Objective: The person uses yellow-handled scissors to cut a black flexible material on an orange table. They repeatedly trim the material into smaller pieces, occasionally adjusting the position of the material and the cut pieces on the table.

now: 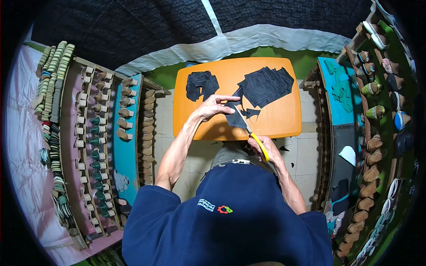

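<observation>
My left hand point(214, 107) pinches a piece of black fabric point(236, 119) above the near part of the orange table point(195, 126). In my right hand point(264, 147) are scissors point(254, 134) with yellow handles, their blades apart and pointing up and left at the fabric's right edge. A small black scrap point(253, 112) lies just right of the blades. Behind my hands, a large pile of black fabric pieces point(268, 86) rests on the table's right side. A smaller stack of cut black pieces point(202, 85) sits at the far left.
Racks of shoe lasts point(101, 128) stand at the left beside a blue board point(128, 164). Shelves with shoes and wooden lasts point(370, 173) line the right, next to a blue-topped bench point(339, 119). Dark scraps point(284, 149) lie on the tiled floor. A dark patterned curtain point(146, 35) hangs behind.
</observation>
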